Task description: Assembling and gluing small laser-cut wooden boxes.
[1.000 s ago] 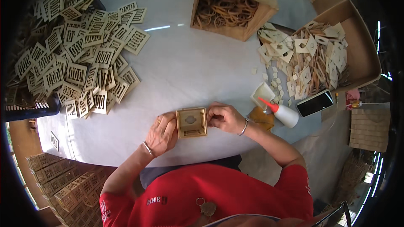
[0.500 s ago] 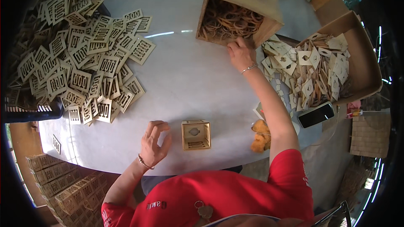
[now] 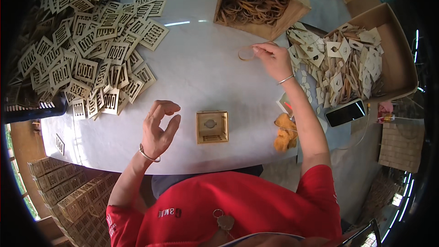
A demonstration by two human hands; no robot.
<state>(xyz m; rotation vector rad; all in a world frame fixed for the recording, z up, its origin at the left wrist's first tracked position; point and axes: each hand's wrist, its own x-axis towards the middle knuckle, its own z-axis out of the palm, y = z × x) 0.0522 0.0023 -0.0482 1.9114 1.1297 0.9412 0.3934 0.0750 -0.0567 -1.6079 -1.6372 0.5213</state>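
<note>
Pinched by the right hand [image 3: 277, 62], the thin brown band [image 3: 246, 59] is best held lightly, loop open left of its fingers [image 3: 259, 49], while the left hand [image 3: 156, 131], fingers parted and empty, could steady the wooden box [image 3: 218, 130] to their right.

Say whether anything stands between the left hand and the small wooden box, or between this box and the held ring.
Nothing visible does: bare tabletop shows between the left hand and the small wooden box, and between that box and the ring in the right hand.
</note>
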